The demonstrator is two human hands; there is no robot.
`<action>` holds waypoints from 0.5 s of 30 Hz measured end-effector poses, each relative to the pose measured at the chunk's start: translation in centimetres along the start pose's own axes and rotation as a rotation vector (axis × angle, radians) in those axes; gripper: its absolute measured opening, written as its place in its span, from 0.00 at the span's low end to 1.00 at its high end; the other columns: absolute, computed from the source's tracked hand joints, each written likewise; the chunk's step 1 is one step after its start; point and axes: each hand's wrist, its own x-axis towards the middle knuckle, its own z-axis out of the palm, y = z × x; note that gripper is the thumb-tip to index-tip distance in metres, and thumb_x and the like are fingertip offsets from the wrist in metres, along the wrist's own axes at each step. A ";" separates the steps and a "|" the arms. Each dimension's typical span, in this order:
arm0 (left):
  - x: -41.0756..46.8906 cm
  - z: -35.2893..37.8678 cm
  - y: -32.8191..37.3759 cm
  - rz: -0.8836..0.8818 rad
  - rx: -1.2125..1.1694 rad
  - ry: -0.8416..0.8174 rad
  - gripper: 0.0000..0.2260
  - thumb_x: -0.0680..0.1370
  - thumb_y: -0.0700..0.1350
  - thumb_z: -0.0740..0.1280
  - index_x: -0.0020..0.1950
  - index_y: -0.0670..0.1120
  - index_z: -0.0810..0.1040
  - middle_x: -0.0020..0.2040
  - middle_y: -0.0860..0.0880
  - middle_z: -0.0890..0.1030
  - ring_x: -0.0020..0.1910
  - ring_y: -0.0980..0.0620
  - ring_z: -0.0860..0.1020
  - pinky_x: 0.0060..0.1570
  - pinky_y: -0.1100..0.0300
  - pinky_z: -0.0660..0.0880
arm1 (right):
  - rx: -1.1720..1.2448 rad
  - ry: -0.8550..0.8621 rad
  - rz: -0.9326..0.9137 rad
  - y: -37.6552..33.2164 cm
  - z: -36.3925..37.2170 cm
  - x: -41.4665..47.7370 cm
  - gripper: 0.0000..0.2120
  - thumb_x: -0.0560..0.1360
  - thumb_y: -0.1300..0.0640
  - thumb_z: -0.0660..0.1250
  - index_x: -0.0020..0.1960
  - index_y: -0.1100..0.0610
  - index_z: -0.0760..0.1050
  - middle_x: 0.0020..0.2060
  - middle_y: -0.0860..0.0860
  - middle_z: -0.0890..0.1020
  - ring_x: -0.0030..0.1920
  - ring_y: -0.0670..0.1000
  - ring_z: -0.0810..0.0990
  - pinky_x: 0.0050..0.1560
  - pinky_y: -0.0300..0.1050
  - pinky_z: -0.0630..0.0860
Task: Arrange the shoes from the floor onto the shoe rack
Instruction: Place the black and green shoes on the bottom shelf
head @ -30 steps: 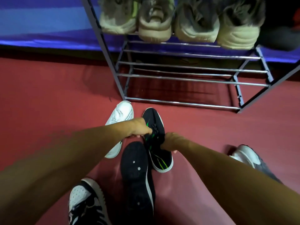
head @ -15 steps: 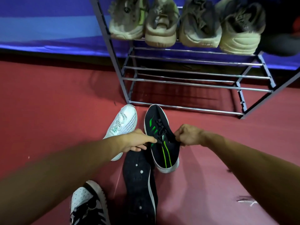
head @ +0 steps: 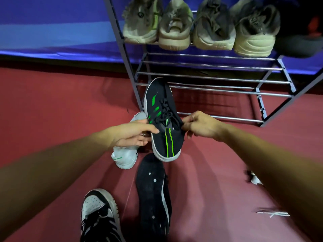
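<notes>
A black shoe with green stripes (head: 161,119) hangs off the floor, toe pointing at the shoe rack (head: 209,82). My left hand (head: 134,135) grips its left side near the collar. My right hand (head: 201,125) pinches the right edge of the collar. Under my left hand a white shoe (head: 125,154) lies on the red floor. Its black mate (head: 152,193) lies sole-up nearer me. A black-and-white sneaker (head: 97,213) sits at the bottom left.
The rack's upper shelf holds several worn beige shoes (head: 195,27). Its lower metal bars are bare. A blue wall runs behind the rack. White laces (head: 272,213) show at the lower right past my forearm.
The black green-striped shoe has been lifted off the floor and carried up toward the rack, both hands moving with it. The other shoes have stayed put.
</notes>
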 end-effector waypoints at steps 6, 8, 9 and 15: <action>0.6 -1.8 4.8 0.159 -0.166 0.182 0.05 0.75 0.42 0.70 0.47 0.52 0.79 0.43 0.50 0.79 0.36 0.55 0.76 0.36 0.65 0.73 | 0.315 0.202 -0.021 -1.6 0.3 2.9 0.09 0.79 0.50 0.66 0.45 0.51 0.82 0.38 0.49 0.79 0.34 0.46 0.74 0.36 0.41 0.66; 1.2 -2.6 5.8 0.176 -0.170 0.234 0.05 0.73 0.45 0.73 0.47 0.51 0.79 0.43 0.50 0.78 0.35 0.55 0.75 0.38 0.63 0.71 | 0.339 0.151 0.025 -1.9 0.5 3.8 0.10 0.77 0.43 0.67 0.52 0.46 0.81 0.40 0.47 0.80 0.39 0.48 0.74 0.40 0.44 0.67; 1.5 -2.8 6.3 0.177 -0.175 0.258 0.07 0.72 0.46 0.73 0.48 0.51 0.79 0.43 0.50 0.78 0.35 0.55 0.75 0.38 0.63 0.71 | 0.356 0.130 0.028 -2.0 0.6 4.2 0.10 0.76 0.43 0.68 0.55 0.45 0.81 0.40 0.48 0.79 0.39 0.48 0.73 0.41 0.44 0.67; 3.0 -3.2 8.5 0.218 -0.185 0.341 0.08 0.75 0.49 0.71 0.52 0.50 0.79 0.41 0.50 0.81 0.33 0.56 0.77 0.33 0.65 0.73 | 0.609 0.191 -0.064 -3.2 0.9 6.9 0.17 0.77 0.61 0.70 0.64 0.50 0.80 0.36 0.52 0.79 0.29 0.46 0.72 0.28 0.35 0.67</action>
